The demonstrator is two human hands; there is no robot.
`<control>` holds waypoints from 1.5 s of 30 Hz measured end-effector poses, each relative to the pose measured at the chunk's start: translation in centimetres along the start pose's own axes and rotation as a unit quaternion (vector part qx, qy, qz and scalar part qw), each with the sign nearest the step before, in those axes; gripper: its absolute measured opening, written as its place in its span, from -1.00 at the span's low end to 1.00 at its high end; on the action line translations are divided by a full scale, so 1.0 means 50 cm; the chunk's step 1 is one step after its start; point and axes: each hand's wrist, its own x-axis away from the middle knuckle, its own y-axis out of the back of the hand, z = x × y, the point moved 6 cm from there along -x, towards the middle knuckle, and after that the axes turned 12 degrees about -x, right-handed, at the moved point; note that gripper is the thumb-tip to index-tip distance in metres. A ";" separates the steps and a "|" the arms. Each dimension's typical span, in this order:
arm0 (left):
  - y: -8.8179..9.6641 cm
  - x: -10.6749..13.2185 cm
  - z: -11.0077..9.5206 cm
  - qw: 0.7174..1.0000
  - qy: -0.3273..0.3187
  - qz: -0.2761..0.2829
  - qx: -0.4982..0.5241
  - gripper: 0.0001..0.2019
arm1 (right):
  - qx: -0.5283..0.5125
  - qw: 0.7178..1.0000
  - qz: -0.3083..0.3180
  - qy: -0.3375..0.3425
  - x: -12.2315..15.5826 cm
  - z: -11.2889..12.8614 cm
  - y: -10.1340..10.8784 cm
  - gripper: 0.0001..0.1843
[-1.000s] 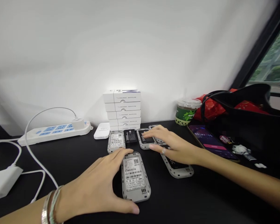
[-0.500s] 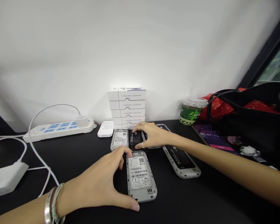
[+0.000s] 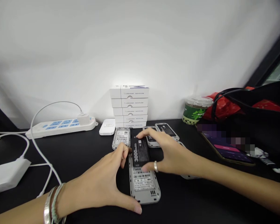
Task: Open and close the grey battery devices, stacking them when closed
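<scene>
My right hand [image 3: 169, 152] pinches a black battery [image 3: 140, 152] marked 3000mAh between thumb and fingers. The battery hangs over the upper part of a grey-white device body [image 3: 144, 193], whose open back shows a label with barcodes. Around that body's left side curves my left hand [image 3: 107, 183], fingers at its top corner and thumb at its bottom edge. Behind it lies a second device body [image 3: 121, 137] with its label bare. Two device bodies with black batteries, one near [image 3: 151, 137] and one further back [image 3: 166, 130], lie beyond my right hand, which partly hides another.
White boxes [image 3: 130, 102] are stacked against the wall, beside a small pile of white covers [image 3: 107, 127]. On the left are a power strip [image 3: 60, 127], cables and a white adapter [image 3: 9, 174]. A drink cup [image 3: 196, 110], a phone [image 3: 226, 149] and a black bag [image 3: 254, 124] occupy the right.
My right hand has brought the battery from the back row toward me, over the front device body. My left hand keeps its place there. The view has shifted slightly.
</scene>
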 end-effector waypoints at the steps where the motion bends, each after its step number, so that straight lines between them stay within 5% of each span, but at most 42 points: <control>1: 0.000 0.000 0.000 1.000 -0.005 -0.005 0.005 -0.24 | 0.003 1.000 0.021 0.000 0.011 0.005 -0.011 -0.28; 5: 0.002 -0.001 0.002 1.000 -0.001 -0.022 0.019 -0.22 | -0.020 0.996 0.089 -0.003 0.050 0.017 -0.040 -0.30; 11: 0.004 -0.004 0.002 0.999 -0.002 -0.031 0.029 -0.21 | 0.023 0.990 0.141 -0.020 0.082 0.030 -0.061 0.09; 15: -0.004 0.000 0.002 0.999 0.001 -0.035 0.034 -0.18 | 0.043 0.986 0.164 -0.002 0.084 0.034 -0.071 0.04; 20: 0.007 0.010 -0.004 0.999 -0.025 -0.022 0.025 -0.22 | 0.028 0.992 0.119 0.020 0.099 0.023 -0.030 0.05; 25: 0.087 -0.028 0.038 0.990 -0.054 -0.090 -0.097 -0.60 | 0.081 0.991 0.086 -0.056 0.137 -0.023 0.015 -0.02; 29: 0.125 -0.078 0.087 0.984 -0.062 -0.084 -0.144 -0.37 | 0.151 0.983 0.076 -0.069 0.154 -0.035 0.026 -0.09; 37: 0.125 -0.111 0.083 0.983 -0.078 -0.025 -0.162 -0.15 | 0.176 0.984 0.005 0.001 0.151 -0.014 0.066 -0.16; 41: 0.115 -0.065 0.054 0.984 -0.068 -0.042 -0.161 -0.13 | 0.163 0.985 -0.045 0.044 0.145 -0.003 0.089 -0.23; 45: 0.069 -0.010 0.016 0.995 -0.035 -0.028 -0.094 -0.11 | 0.157 0.986 -0.053 0.017 0.103 -0.002 0.091 -0.43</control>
